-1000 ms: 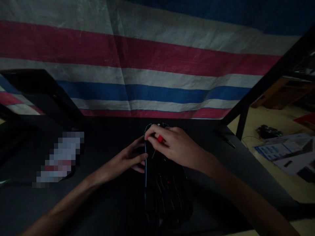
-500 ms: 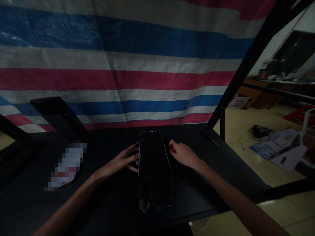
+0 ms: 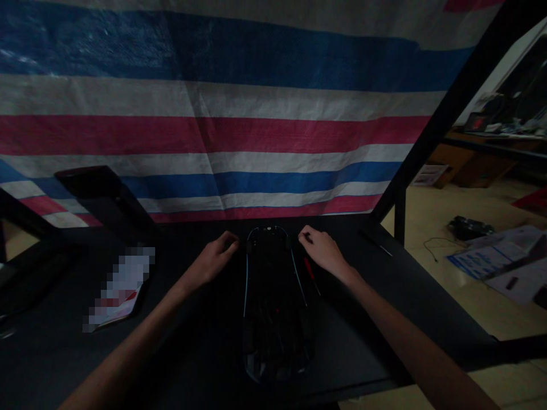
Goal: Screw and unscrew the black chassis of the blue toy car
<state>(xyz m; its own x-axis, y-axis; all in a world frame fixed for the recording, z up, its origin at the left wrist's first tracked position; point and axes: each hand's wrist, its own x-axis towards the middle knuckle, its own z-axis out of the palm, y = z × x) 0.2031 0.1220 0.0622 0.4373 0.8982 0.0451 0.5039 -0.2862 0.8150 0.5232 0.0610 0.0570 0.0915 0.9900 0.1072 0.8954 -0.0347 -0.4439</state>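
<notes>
A dark toy car (image 3: 270, 279) with thin blue edges lies on the black tabletop, its underside up as far as the dim light shows. Beside its far left end is my left hand (image 3: 217, 255), fingers curled in and a small gap away from the car. My right hand (image 3: 321, 247) is on the other side, thumb and fingers bent together near the far right corner. Whatever either hand may pinch is too dark to see. Just below my right hand, a screwdriver with a red handle (image 3: 309, 267) rests on the table along the car's right side.
Another thin tool (image 3: 382, 245) with a metal shaft lies toward the right edge. On the left are a blurred-out flat item (image 3: 123, 290) and a dark upright object (image 3: 105, 196). A striped sheet (image 3: 256, 134) hangs behind; a black frame post (image 3: 427, 151) stands right.
My right hand has let go of the red-handled screwdriver, which now lies on the table. My left hand has come off the car's side and moved away from me, fingers curling. The view has shifted slightly.
</notes>
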